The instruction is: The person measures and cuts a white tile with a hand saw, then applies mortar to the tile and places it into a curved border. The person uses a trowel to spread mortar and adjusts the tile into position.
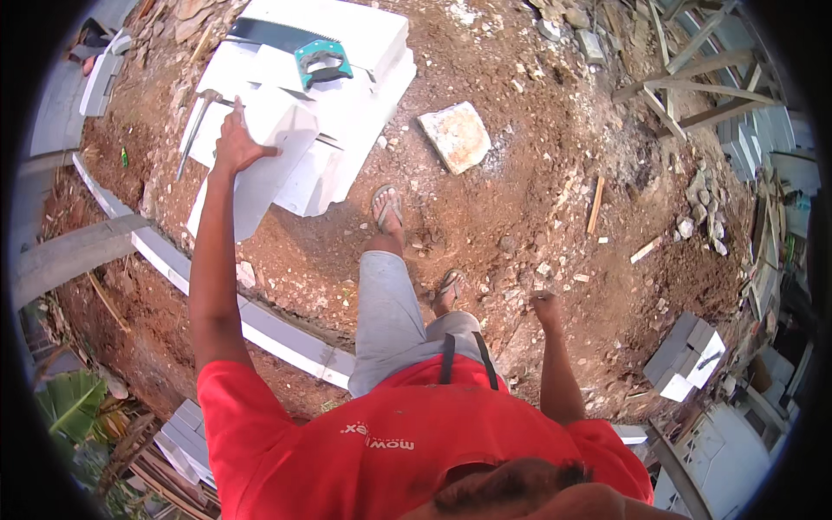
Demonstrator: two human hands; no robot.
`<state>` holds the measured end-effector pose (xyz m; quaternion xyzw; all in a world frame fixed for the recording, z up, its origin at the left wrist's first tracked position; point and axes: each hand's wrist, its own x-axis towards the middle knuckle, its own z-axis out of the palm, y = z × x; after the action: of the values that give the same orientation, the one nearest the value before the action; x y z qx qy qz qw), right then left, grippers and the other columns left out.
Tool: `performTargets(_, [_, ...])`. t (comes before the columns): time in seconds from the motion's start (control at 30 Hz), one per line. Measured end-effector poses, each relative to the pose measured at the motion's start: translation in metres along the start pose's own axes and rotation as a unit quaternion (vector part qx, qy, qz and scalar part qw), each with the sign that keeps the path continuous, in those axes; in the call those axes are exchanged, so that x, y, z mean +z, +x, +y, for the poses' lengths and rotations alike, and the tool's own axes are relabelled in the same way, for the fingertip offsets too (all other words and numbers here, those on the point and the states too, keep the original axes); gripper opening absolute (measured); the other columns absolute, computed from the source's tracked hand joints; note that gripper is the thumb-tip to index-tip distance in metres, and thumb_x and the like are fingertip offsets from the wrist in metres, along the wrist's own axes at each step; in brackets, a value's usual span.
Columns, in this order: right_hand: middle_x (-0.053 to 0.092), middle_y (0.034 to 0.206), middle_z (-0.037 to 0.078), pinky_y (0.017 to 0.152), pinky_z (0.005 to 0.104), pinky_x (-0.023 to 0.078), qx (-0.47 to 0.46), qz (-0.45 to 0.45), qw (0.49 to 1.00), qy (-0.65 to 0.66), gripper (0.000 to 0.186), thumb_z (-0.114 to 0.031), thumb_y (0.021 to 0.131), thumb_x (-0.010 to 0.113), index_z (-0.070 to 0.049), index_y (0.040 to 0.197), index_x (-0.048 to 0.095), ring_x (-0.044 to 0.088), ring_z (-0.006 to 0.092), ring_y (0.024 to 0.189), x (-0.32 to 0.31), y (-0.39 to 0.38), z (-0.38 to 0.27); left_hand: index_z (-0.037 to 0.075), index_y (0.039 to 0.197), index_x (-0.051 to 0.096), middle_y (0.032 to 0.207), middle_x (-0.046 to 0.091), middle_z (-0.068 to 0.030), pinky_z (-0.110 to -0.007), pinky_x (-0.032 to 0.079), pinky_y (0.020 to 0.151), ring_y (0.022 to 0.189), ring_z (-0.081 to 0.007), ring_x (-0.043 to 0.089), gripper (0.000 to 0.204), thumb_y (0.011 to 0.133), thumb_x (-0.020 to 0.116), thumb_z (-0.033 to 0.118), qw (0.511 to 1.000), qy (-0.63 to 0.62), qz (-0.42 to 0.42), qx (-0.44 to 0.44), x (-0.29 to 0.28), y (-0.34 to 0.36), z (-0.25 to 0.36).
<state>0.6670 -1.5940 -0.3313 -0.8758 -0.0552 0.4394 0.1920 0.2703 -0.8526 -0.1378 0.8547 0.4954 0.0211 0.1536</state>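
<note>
My left hand (234,146) reaches out over a white building block (269,130), fingers stretched and thumb spread to the right. It appears to rest on the block's top. Just beyond its fingertips lies the head of a hammer-like tool (192,134) with a long thin handle, set down on the white blocks. Farther off, a handsaw (322,65) with a teal handle and dark blade lies across the stack of white blocks (373,39). My right hand (544,308) hangs low at my right side over the soil, fingers curled in, with nothing visible in it.
A rough pale stone slab (455,137) lies right of the stack. A low white block wall (277,334) curves along the left. Wooden sticks (595,205) and rubble litter the brown soil. Grey blocks (685,355) stand at right, a timber frame (693,82) at far right.
</note>
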Motion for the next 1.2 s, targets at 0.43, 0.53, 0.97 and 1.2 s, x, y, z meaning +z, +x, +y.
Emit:
performTargets(0.43, [0.079,0.086,0.02,0.08,0.0423,0.06,0.172,-0.069,0.946,0.267,0.024,-0.028,0.084,0.069,-0.006,0.087,0.08,0.078,0.0308,0.089,0.124,-0.114,0.073,-0.005,0.134,0.045,0.13,0.059,-0.0239,-0.049,0.046,0.113,0.121,-0.0396,0.06,0.103,0.043,0.091,0.012,0.996,0.004,-0.087,0.024,0.003,-0.123,0.109])
performTargets(0.53, [0.078,0.094,0.024,0.082,0.0453,0.06,0.052,0.018,0.972,0.228,0.029,-0.03,0.084,0.072,-0.003,0.09,0.079,0.077,0.0361,0.092,0.127,-0.13,0.046,0.0,0.143,0.04,0.135,0.054,-0.022,-0.046,0.04,0.119,0.126,-0.0393,0.055,0.11,0.045,0.089,0.002,0.975,-0.124,-0.168,0.082,0.013,-0.174,0.221])
performTargets(0.97, [0.054,0.154,0.02,0.121,0.0477,0.04,-0.186,0.234,0.814,0.498,0.118,-0.019,0.072,0.094,-0.008,0.167,0.025,0.044,0.0342,0.148,-0.084,-0.296,0.166,-0.003,0.149,0.037,0.138,0.048,-0.0203,-0.047,0.042,0.115,0.13,-0.0379,0.052,0.119,0.051,0.099,0.025,0.73,-0.158,-0.386,0.541,0.071,-0.446,0.669])
performTargets(1.2, [0.052,0.153,0.015,0.123,0.0429,0.034,-0.208,0.192,0.712,0.643,0.114,-0.018,0.061,0.097,-0.002,0.16,0.042,0.046,0.0288,0.145,-0.125,-0.421,0.277,0.003,0.146,0.044,0.133,0.058,-0.0158,-0.045,0.048,0.111,0.124,-0.0318,0.061,0.116,0.048,0.101,0.026,0.54,-0.227,-0.638,0.5,0.078,-0.555,0.81])
